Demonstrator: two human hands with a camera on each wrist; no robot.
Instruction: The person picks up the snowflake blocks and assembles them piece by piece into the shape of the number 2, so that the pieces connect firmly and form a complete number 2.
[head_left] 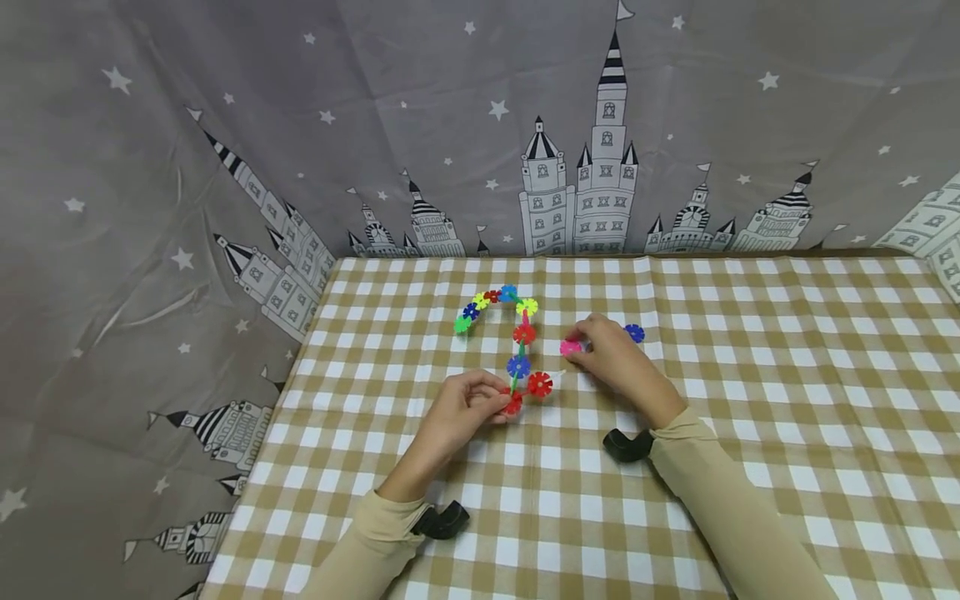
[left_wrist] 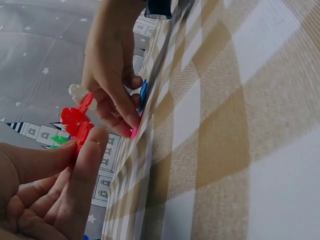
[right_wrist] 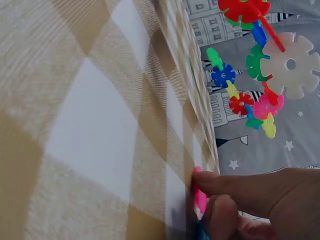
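Observation:
My left hand (head_left: 468, 404) pinches a red notched plastic disc (head_left: 513, 403) at the near end of a linked chain. Other discs in that chain include a blue one (head_left: 518, 367), a second red disc (head_left: 540, 383) and a white disc (right_wrist: 291, 65). The chain's far part curves left to a green disc (head_left: 461, 324). To the right, my right hand (head_left: 611, 354) holds a pink notched disc (head_left: 570, 348) between thumb and fingertips, low at the tablecloth. In the right wrist view the same pink disc (right_wrist: 200, 192) stands edge-on, partly hidden by the fingers.
A loose blue disc (head_left: 634, 333) lies on the cloth just beyond my right hand. The checked brown-and-white tablecloth (head_left: 787, 400) covers the table. Behind it and at the left hangs a grey curtain (head_left: 420, 100) printed with castles and stars.

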